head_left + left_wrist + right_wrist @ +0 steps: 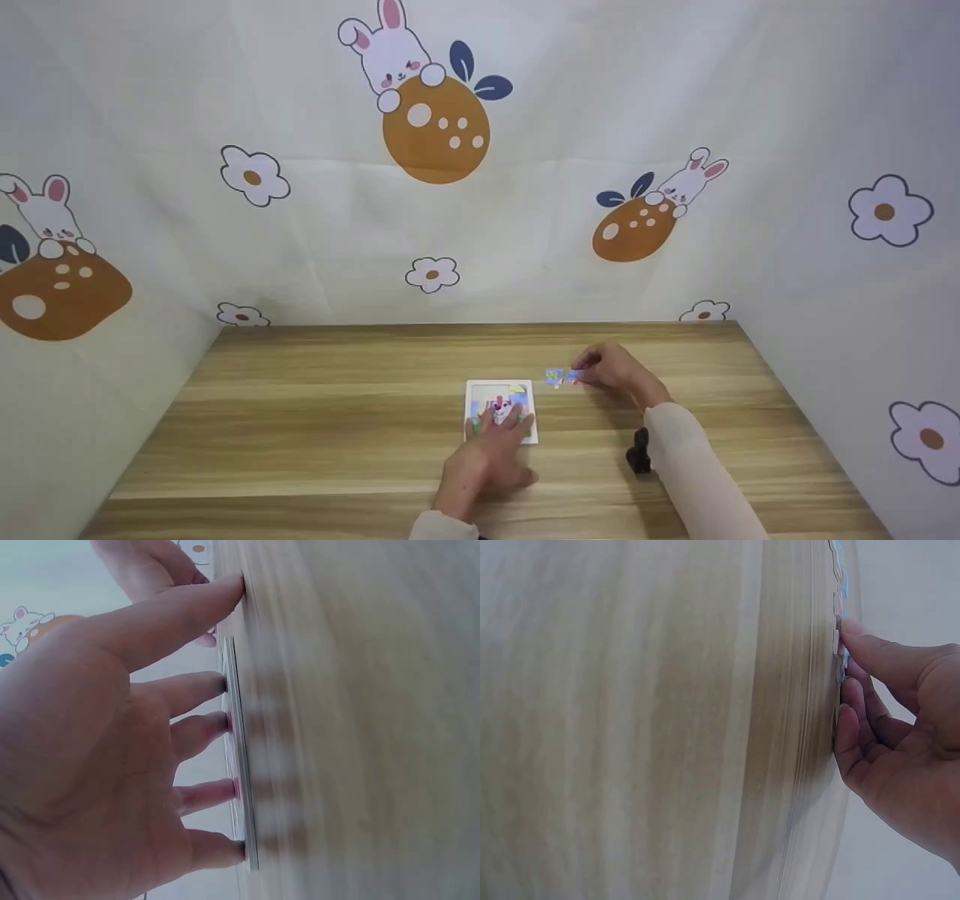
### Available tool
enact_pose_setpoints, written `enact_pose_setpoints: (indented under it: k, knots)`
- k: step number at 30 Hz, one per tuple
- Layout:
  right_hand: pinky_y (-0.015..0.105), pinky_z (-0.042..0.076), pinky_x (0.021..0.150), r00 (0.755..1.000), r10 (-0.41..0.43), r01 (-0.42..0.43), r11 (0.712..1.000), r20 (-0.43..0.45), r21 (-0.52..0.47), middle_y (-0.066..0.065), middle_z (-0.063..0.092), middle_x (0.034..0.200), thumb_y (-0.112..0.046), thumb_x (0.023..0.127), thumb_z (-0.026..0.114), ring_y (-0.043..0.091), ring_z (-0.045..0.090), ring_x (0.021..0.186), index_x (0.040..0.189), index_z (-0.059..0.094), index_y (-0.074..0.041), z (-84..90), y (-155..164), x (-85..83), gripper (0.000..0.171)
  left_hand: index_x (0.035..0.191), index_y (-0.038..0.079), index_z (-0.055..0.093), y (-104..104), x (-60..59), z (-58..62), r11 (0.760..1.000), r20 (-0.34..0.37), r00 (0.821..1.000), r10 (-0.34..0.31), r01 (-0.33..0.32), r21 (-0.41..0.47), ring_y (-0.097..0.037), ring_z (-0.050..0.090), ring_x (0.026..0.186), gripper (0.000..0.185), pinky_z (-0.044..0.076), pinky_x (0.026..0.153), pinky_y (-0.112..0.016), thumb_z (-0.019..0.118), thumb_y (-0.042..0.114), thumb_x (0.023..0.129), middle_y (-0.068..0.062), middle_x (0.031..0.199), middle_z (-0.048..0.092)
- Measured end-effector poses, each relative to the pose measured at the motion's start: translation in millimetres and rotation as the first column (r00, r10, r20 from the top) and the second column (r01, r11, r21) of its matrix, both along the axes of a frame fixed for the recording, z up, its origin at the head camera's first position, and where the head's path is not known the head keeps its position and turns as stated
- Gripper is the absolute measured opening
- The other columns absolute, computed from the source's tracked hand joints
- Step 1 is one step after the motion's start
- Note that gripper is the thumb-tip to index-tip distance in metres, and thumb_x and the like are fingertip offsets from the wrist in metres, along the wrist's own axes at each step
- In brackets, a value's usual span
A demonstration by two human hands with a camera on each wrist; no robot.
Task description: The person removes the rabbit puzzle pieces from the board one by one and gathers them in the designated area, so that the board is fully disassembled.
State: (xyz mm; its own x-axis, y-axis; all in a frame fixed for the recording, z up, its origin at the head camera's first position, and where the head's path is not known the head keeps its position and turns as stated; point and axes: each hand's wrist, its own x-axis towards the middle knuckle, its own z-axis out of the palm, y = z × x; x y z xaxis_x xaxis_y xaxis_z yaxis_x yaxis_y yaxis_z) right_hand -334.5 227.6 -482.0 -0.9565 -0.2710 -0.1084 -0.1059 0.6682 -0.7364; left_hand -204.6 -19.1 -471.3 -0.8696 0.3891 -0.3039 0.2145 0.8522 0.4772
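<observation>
Hands (491, 450) on puzzle board (501, 390) and loose pieces (562, 377)

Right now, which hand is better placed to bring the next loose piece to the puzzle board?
Right. The right hand already has its fingertips on the loose puzzle pieces beside the puzzle board. The left hand lies flat, fingers pressing the board onto the table, so it looks busy steadying it.
</observation>
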Motion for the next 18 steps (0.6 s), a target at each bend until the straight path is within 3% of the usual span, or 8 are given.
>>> enact_pose_setpoints:
  k: [6,12,18]
  knots:
    - [0.025,0.051,0.078,0.999,-0.035,0.035,0.999,-0.021,0.027,0.009,0.074,0.101,-0.005,0.091,0.069,0.015,0.062,0.088,0.101,0.075,-0.003,5.1,-7,1.3,0.012,0.155,0.017,0.039,-6,-3.4,1.7,0.999,-0.001,0.999,-0.040,0.040,0.007,-0.039,0.013,0.156,0.082,0.013,0.124,-0.063,0.076,0.039,0.084,-0.006,0.168,0.024]
    - [0.035,0.055,0.085,0.999,0.007,-0.005,1.000,-0.053,0.030,0.008,0.074,0.101,-0.009,0.094,0.068,0.018,0.066,0.093,0.101,0.075,-0.006,13.3,-19,3.0,0.010,0.152,0.014,0.044,-15,-6.8,2.0,0.997,-0.011,0.997,-0.078,0.078,0.007,-0.037,0.017,0.156,0.077,0.018,0.125,-0.058,0.074,0.042,0.087,-0.009,0.167,0.026]
    - [0.032,0.057,0.080,0.997,0.046,-0.048,0.999,-0.067,-0.019,0.007,0.074,0.100,-0.011,0.093,0.070,0.014,0.066,0.089,0.100,0.075,-0.006,19.7,-33,6.4,0.010,0.147,0.010,0.051,-23,-7.3,1.4,0.994,-0.002,0.997,-0.083,0.083,0.071,-0.034,0.018,0.156,0.069,0.019,0.126,-0.054,0.072,0.039,0.089,-0.010,0.167,0.026]
